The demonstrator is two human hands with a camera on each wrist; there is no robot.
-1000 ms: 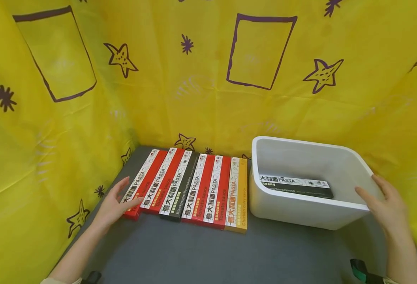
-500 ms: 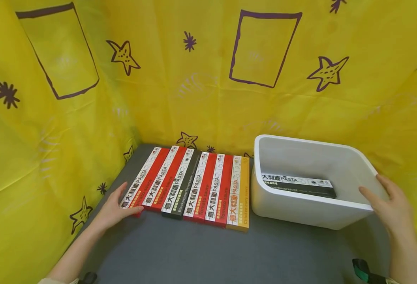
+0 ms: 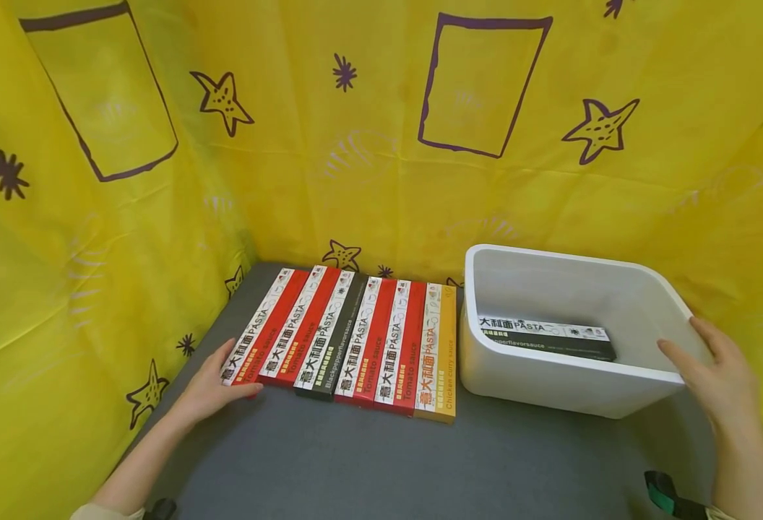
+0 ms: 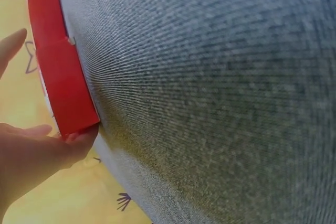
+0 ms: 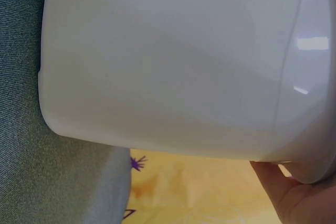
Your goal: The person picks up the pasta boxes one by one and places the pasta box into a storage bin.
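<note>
Beside the near end of the leftmost red pasta box is my left hand. Its fingers touch the box's outer left side; the thumb stands apart from the box in the left wrist view. With my right hand I grip the right rim of a white bin, the thumb over the inner side and fingers outside. A black pepper pasta box lies flat inside the bin. The right wrist view shows mostly the bin's smooth outer wall, with part of my hand at its rim.
Several pasta boxes lie side by side: red tomato ones, a black one and a yellow chicken curry box nearest the bin. Yellow patterned cloth rises behind and left of the dark grey tabletop.
My left hand has come down to the near end of the leftmost red pasta box. The right hand stays on the bin's rim. The boxes keep their places.
</note>
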